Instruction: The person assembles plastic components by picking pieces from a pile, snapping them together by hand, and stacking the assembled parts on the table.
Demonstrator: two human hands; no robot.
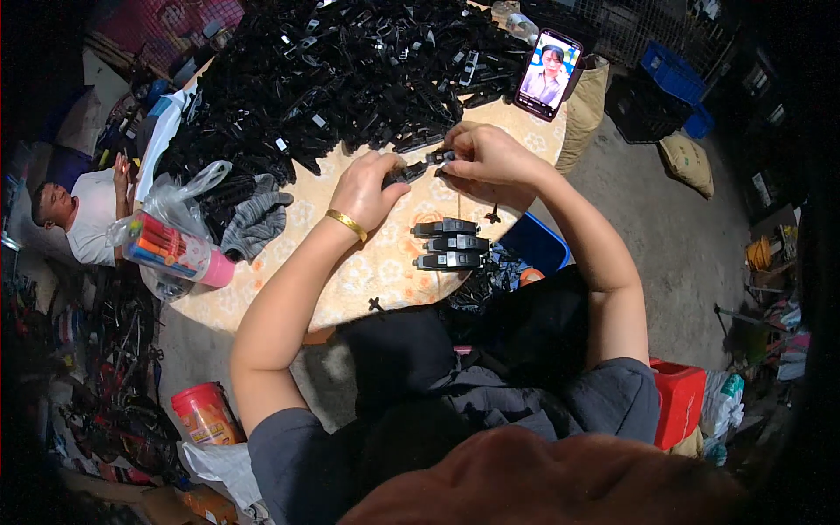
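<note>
My left hand, a gold bangle at its wrist, is closed round one end of a long black plastic part. At the other end, my right hand pinches the same part. Its exact kind I cannot make out, as fingers cover much of it. Just below my hands, several similar black plastic pieces lie stacked side by side on the flowered tabletop. A big heap of black plastic parts covers the far side of the table. Two small black cross-shaped bits lie nearer me, one of them by the front edge.
A phone stands at the far right of the table. Grey gloves and a container of coloured pens lie at the left. A blue bin is below the right edge. Another person sits at the left.
</note>
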